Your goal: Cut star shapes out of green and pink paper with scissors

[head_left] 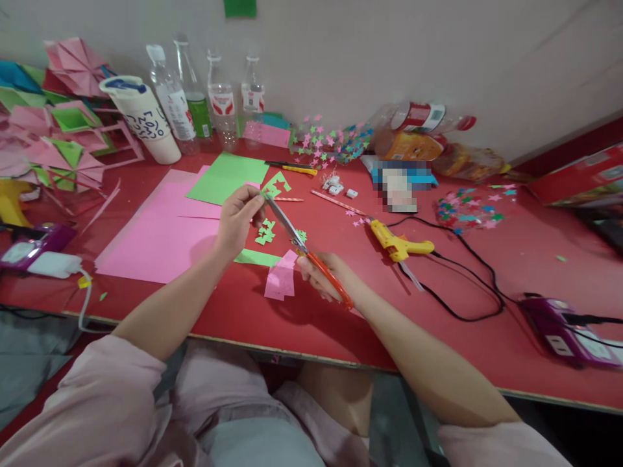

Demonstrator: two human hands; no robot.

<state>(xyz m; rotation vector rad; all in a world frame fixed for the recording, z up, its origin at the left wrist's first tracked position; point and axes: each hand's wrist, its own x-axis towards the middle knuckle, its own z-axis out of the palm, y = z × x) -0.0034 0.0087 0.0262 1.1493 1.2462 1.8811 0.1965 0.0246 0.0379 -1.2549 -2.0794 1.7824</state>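
My right hand [324, 275] grips a pair of scissors [325, 269] by the orange handles, blades pointing up and left. At the blade tips, my left hand [242, 219] pinches a small piece of green paper [265, 194]. Below the blades lie green paper cutouts [265, 231] and a strip of green paper [257, 257]. Small pink paper pieces [281, 277] rest just left of my right hand. A green sheet [226, 176] lies partly over large pink sheets [156, 227], left of my left hand.
A yellow glue gun [399, 242] with a black cord lies to the right, and a utility knife [292, 168] behind. Upright bottles [224, 107] and a white cup [146, 123] stand near the wall. Purple power strips [559, 331] sit at both sides; folded paper crafts [68, 143] fill the left.
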